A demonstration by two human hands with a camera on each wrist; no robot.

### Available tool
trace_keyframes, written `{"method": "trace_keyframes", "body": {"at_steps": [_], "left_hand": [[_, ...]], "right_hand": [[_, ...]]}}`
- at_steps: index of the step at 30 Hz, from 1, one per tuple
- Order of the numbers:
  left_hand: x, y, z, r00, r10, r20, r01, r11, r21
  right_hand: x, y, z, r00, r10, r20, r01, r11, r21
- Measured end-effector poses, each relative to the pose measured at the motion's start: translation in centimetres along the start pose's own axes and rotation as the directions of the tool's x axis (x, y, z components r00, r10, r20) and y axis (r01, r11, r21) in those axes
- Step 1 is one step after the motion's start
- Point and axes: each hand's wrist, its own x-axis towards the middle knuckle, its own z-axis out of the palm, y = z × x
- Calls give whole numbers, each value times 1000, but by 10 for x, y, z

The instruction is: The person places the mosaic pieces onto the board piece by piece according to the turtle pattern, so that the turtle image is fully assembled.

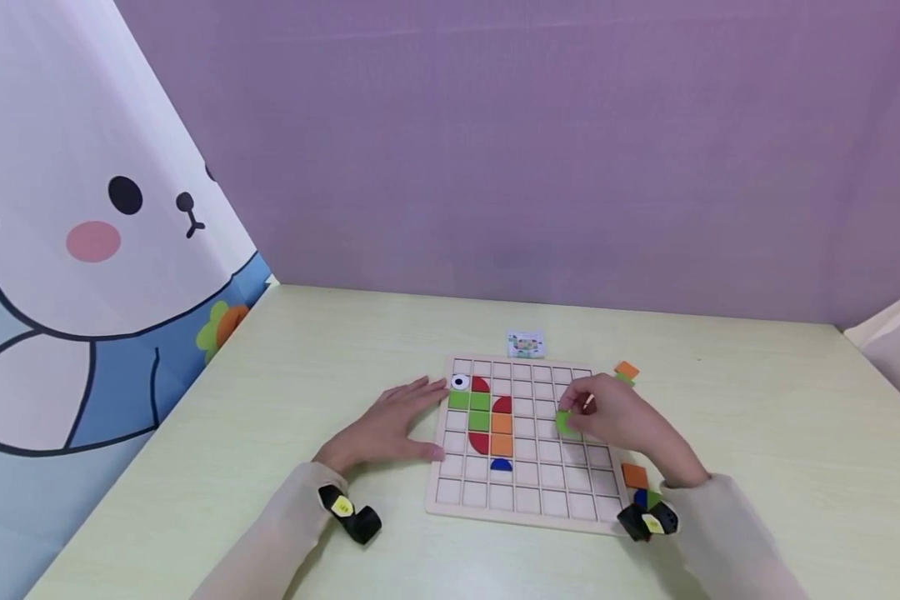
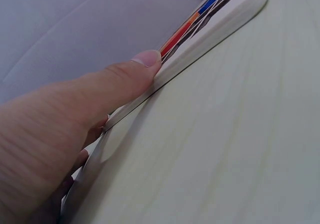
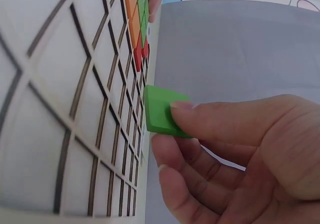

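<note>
A wooden grid board (image 1: 465, 510) lies on the table. My right hand (image 1: 607, 412) pinches a green square tile (image 3: 162, 112) between thumb and fingers, over the board's right part. My left hand (image 1: 390, 425) rests at the board's left edge with fingers spread, the thumb (image 2: 120, 82) touching the rim. On the board's left side sit a round eye tile (image 1: 460, 382), several green squares (image 1: 479, 420), two orange squares (image 1: 502, 423), red curved tiles (image 1: 478, 442) and a blue half-round tile (image 1: 501, 465).
A small printed card (image 1: 525, 343) lies behind the board. Loose orange (image 1: 627, 369) and green tiles lie off its back right corner. More loose tiles, including an orange one (image 1: 634, 476), lie by the right edge, partly hidden by the right wrist camera (image 1: 648, 521).
</note>
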Motion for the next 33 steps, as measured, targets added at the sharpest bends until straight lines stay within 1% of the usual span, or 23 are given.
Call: {"method": "trace_keyframes", "body": {"at_steps": [8,15,21,26,33], "left_hand": [[0,0,-1,1000,17,-2,-17,1000,-10],[1,-1,0,1000,12,1,-12,1000,-5],[1,-2,1,1000,11,-2,-11,1000,1],[1,-1,0,1000,14,-3,-14,1000,-5],[2,-1,2,1000,-11,3,11,1000,5]], "right_hand": [[10,-4,4,999,39,-8,-39,999,-12],[20,-5,8,1000,2,-11,-2,1000,1],[29,-7,13,1000,-5,-3,5,999,41],[36,-7,16,1000,-12,0,12,998,54],[44,-3,22,999,-41,-6,41,997,64]]}}
